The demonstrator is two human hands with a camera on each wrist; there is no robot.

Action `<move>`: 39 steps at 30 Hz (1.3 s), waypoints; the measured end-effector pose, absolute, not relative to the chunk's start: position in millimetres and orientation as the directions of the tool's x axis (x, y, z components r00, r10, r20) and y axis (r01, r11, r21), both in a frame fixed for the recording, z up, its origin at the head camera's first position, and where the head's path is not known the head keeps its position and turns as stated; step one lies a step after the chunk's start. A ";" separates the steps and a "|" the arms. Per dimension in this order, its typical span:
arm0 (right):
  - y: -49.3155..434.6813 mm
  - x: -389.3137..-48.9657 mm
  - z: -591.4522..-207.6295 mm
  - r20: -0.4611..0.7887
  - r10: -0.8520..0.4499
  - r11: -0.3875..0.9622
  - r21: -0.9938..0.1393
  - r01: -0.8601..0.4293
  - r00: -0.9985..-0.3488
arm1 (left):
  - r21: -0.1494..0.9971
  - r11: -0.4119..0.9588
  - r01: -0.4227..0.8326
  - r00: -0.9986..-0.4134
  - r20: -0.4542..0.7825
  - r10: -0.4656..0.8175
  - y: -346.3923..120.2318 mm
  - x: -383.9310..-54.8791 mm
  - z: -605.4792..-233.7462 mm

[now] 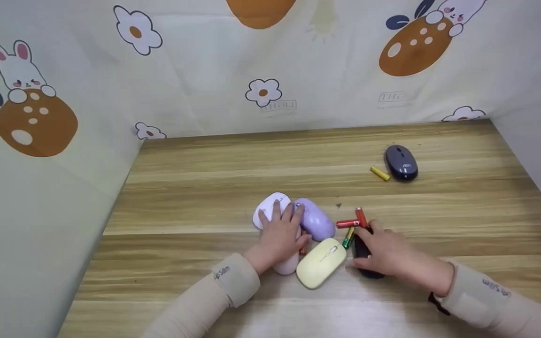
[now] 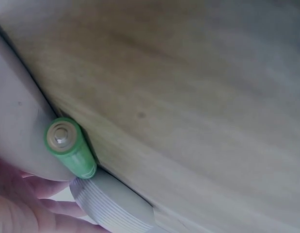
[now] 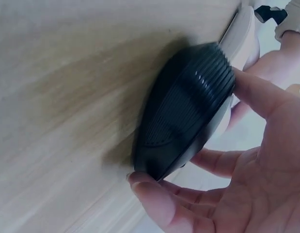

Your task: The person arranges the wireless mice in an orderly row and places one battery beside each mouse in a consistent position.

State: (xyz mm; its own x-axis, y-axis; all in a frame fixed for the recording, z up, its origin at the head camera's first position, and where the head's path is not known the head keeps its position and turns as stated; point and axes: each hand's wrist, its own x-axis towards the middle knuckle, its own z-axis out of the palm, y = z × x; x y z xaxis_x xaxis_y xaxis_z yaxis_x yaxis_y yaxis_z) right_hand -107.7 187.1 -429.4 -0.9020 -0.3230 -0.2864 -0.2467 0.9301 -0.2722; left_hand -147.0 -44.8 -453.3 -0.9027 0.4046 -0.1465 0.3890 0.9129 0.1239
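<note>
My left hand (image 1: 277, 237) lies over a cluster of computer mice, fingers spread across a white mouse (image 1: 266, 217) and a pale pink mouse (image 1: 287, 266). Its fingertips reach the edge of a purple mouse (image 1: 316, 221). A green battery (image 2: 74, 150) sits against a pale mouse by that hand in the left wrist view. With thumb and fingers, my right hand (image 1: 388, 251) grips a black mouse (image 3: 186, 107) with ribbed sides, partly hidden in the head view. Between the hands is a yellow mouse (image 1: 320, 265).
Two red batteries (image 1: 347, 224) and a green-and-yellow battery (image 1: 348, 238) lie left of the right hand. An orange-brown battery (image 1: 304, 244) shows beside the left thumb. Farther back on the wooden table (image 1: 181, 202) are a dark mouse (image 1: 401, 164) and a yellow battery (image 1: 380, 173).
</note>
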 end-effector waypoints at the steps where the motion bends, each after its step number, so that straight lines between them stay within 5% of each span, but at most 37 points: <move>1: 186.4 -106.7 -430.2 -0.284 -0.318 0.932 -0.269 -0.243 -0.905 | 0.123 0.913 0.389 -0.903 -0.146 0.405 -44.9 -146.9 -453.7; 21: 197.9 -104.1 -433.6 -0.314 -0.269 0.938 -0.300 -0.173 -0.911 | 0.125 0.914 0.387 -0.907 -0.128 0.401 -43.8 -147.4 -457.4; 39: 281.7 -152.5 -422.0 -0.442 -0.206 0.948 -0.312 -0.066 -0.873 | 0.104 0.917 0.386 -0.904 -0.157 0.399 -43.8 -147.4 -457.5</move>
State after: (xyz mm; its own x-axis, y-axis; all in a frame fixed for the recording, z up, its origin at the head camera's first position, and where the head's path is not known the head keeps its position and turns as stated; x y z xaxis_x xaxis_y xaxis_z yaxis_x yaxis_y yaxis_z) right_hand -152.5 281.7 -422.0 -0.8732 -0.2062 -0.4416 -0.0658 0.9477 -0.3124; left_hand -147.4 -43.8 -457.5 -0.9036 0.3985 -0.1571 0.3862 0.9166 0.1040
